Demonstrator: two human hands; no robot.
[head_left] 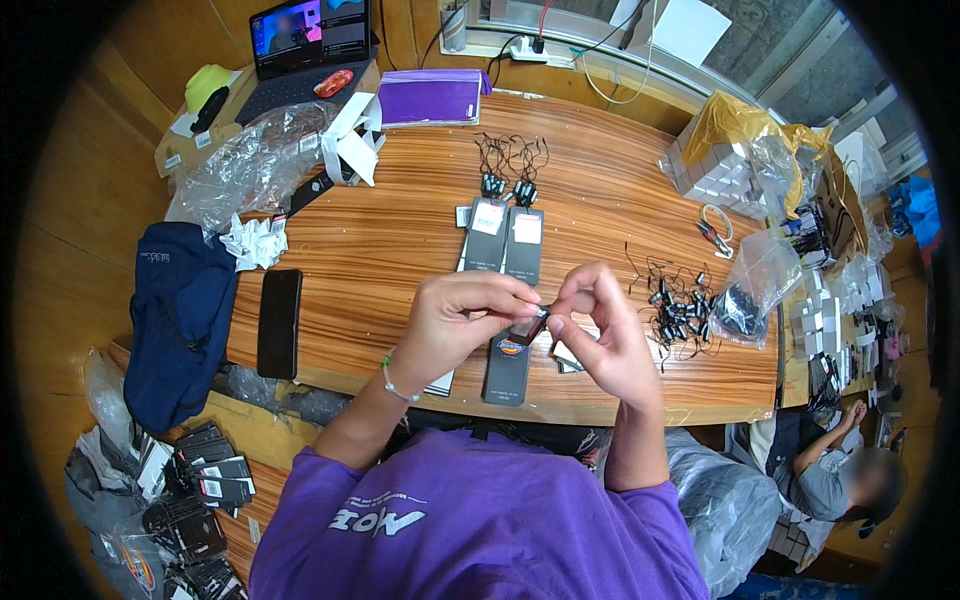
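Over the front middle of the table, my left hand (470,310) and my right hand (608,335) meet with their fingertips pinched. Between them is a black tag string (543,313) with a small shiny end piece; a small dark tag hangs by it, partly hidden by the fingers. Just under the hands lies a dark grey hang tag (506,375) with a coloured emblem. Beyond it are two rows of overlapping grey hang tags (487,235) with white stickers. Bundled black strings (510,188) lie at their far ends. A loose pile of black tag strings (683,308) is right of my right hand.
A black phone (279,323) and navy pouch (170,320) lie left. At the back are a laptop (310,60) and purple packet (430,98). Pliers (714,238), a clear bag (755,285) and wrapped white boxes (715,175) are right. Another person (835,470) sits at lower right.
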